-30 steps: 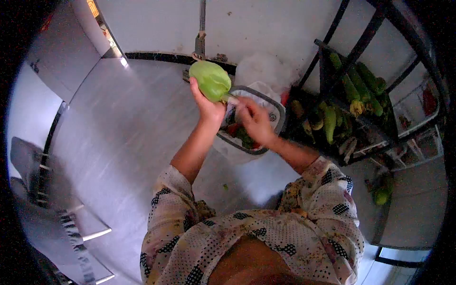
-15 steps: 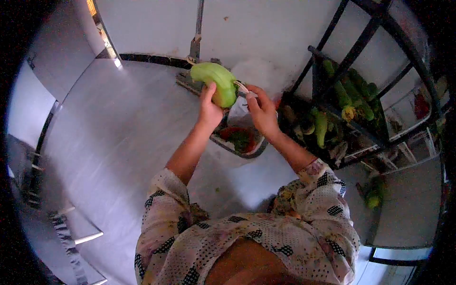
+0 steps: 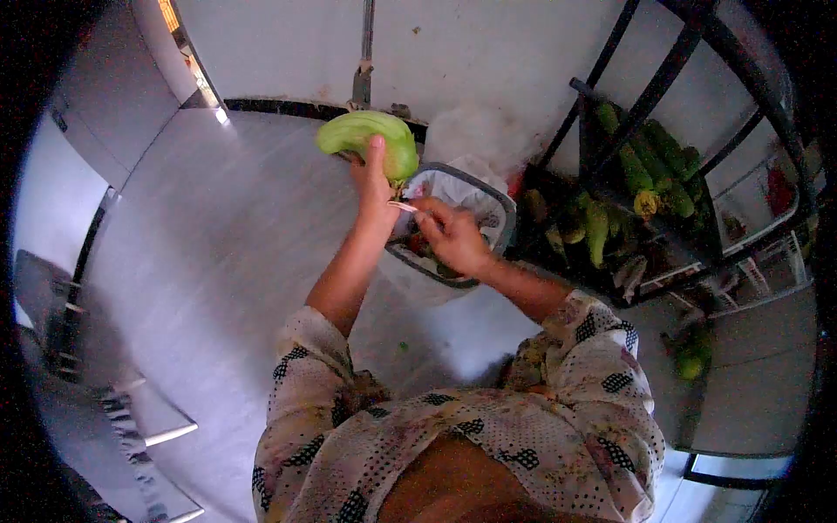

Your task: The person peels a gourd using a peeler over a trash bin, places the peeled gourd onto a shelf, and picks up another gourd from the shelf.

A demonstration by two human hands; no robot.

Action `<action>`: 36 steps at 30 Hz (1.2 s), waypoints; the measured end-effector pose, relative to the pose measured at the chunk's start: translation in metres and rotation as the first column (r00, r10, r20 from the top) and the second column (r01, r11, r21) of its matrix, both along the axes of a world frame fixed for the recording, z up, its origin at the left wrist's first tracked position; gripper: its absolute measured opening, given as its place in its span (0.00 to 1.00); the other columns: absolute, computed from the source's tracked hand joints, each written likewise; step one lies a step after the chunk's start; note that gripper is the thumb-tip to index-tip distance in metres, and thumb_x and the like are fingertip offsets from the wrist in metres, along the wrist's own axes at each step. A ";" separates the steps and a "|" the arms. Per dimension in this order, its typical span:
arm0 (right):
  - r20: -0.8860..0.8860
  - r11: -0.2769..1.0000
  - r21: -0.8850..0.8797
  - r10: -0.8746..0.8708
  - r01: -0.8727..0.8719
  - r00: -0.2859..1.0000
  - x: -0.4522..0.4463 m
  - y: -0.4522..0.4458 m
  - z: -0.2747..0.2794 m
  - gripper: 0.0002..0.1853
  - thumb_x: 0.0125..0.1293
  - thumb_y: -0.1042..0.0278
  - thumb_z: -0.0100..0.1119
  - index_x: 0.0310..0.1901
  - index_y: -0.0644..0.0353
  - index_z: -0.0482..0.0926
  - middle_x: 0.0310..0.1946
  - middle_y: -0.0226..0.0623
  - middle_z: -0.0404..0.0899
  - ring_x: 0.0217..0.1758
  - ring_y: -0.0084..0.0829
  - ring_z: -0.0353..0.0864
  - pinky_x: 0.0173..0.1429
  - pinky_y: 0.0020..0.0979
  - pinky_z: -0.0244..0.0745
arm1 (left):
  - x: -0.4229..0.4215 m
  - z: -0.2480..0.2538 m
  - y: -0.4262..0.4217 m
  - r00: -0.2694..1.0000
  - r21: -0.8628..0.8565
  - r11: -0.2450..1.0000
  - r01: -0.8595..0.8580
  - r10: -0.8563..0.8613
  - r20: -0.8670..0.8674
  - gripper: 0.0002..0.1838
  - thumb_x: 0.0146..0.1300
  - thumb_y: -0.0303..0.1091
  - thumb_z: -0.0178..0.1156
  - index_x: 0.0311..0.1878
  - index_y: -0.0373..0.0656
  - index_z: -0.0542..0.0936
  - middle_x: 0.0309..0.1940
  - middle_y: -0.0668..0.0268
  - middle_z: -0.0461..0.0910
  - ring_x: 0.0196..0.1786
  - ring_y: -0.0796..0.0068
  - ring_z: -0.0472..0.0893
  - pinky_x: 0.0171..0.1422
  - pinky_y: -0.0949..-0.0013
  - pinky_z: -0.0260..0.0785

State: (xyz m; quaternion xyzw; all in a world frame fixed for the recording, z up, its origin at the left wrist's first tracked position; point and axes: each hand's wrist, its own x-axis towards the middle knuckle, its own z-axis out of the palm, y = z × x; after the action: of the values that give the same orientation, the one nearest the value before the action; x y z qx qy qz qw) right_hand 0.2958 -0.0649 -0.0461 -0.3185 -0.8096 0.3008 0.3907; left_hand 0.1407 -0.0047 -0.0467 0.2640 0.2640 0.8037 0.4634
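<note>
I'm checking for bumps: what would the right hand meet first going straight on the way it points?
Probably the wrist end of the left hand, which holds the green vegetable; the slim pale tool in the right hand would lead. Depth is unclear, so it might pass above or below.

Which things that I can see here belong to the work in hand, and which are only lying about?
In use:
pale green vegetable, in the left grip
slim pale implement, in the right grip
lined bin below, apparently

Lying about:
dark green vegetables on the black rack
green scrap on the floor
</note>
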 end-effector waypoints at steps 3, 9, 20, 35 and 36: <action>-0.042 0.988 -0.126 -0.094 0.088 0.995 0.010 0.017 0.015 0.14 0.68 0.66 0.48 0.51 0.61 0.74 0.42 0.46 0.80 0.44 0.42 0.81 0.50 0.38 0.73 | -0.007 -0.003 0.005 0.996 0.028 0.998 0.057 -0.059 0.071 0.26 0.61 0.49 0.59 0.57 0.46 0.68 0.52 0.61 0.73 0.54 0.63 0.74 0.57 0.55 0.69; -0.121 0.970 -0.005 -0.241 0.242 0.963 0.025 0.033 0.037 0.16 0.68 0.64 0.49 0.53 0.61 0.74 0.40 0.48 0.81 0.40 0.40 0.82 0.46 0.37 0.75 | 0.007 -0.004 -0.008 0.985 -0.026 0.987 0.157 -0.154 0.078 0.29 0.58 0.43 0.62 0.60 0.46 0.65 0.53 0.64 0.72 0.54 0.65 0.73 0.58 0.58 0.68; -0.047 0.987 -0.015 -0.162 0.161 0.986 0.024 0.018 0.024 0.16 0.68 0.62 0.49 0.52 0.61 0.74 0.38 0.52 0.80 0.40 0.49 0.81 0.44 0.39 0.75 | 0.007 -0.009 -0.005 0.996 -0.044 0.995 0.085 -0.085 0.006 0.26 0.61 0.46 0.59 0.60 0.47 0.67 0.53 0.63 0.73 0.55 0.64 0.73 0.58 0.56 0.68; 0.127 0.990 0.103 -0.113 0.101 0.985 0.028 0.017 0.019 0.15 0.67 0.61 0.48 0.51 0.58 0.74 0.34 0.52 0.80 0.34 0.51 0.80 0.40 0.48 0.75 | 0.016 0.014 -0.012 0.994 -0.034 0.995 0.098 -0.099 -0.034 0.27 0.63 0.52 0.55 0.59 0.45 0.67 0.52 0.60 0.73 0.53 0.60 0.74 0.53 0.52 0.72; 0.266 0.992 0.117 -0.074 0.044 0.961 0.023 0.013 0.014 0.15 0.67 0.61 0.48 0.51 0.57 0.74 0.31 0.52 0.79 0.32 0.53 0.80 0.38 0.49 0.74 | 0.014 0.016 -0.013 0.993 -0.032 0.992 0.119 -0.119 -0.012 0.27 0.63 0.52 0.55 0.58 0.44 0.67 0.52 0.60 0.73 0.53 0.61 0.75 0.52 0.52 0.72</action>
State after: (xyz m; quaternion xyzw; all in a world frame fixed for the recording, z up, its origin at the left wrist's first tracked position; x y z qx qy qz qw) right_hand 0.3189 -0.0521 -0.0324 -0.3584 -0.8608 0.1979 0.3024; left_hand 0.1550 -0.0179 -0.0304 0.2776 0.2634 0.7686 0.5127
